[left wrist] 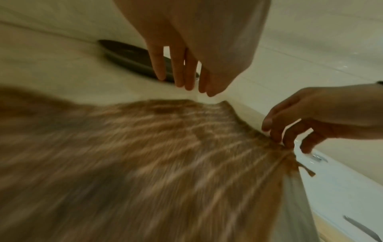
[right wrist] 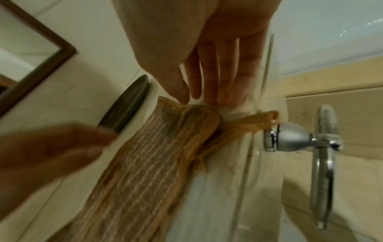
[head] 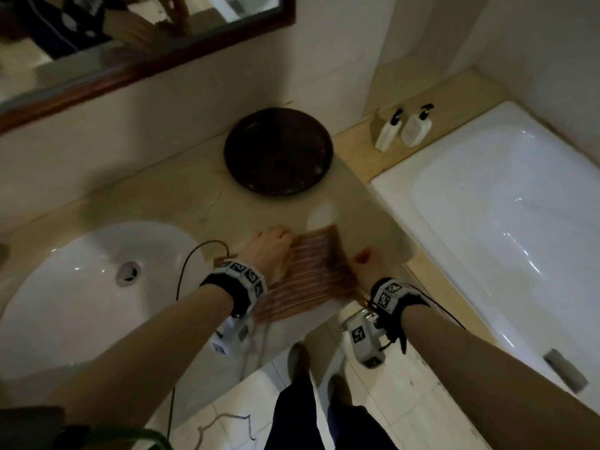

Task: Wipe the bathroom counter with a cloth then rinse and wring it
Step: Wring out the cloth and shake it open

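A brown striped cloth (head: 308, 274) lies spread on the beige counter (head: 201, 203) to the right of the sink, its near end hanging over the front edge. My left hand (head: 285, 245) is at its left side with straight fingers (left wrist: 178, 72) just over the cloth (left wrist: 165, 155). My right hand (head: 360, 258) is at the right edge. In the right wrist view its fingertips (right wrist: 209, 91) touch the end of the cloth (right wrist: 155, 155), without a clear grip. The picture is blurred.
A white sink (head: 81, 280) is set into the counter at the left. A dark round tray (head: 279, 151) stands at the back. A bathtub (head: 503, 216) and two pump bottles (head: 402, 128) are to the right. A chrome towel ring (right wrist: 323, 163) hangs below the counter.
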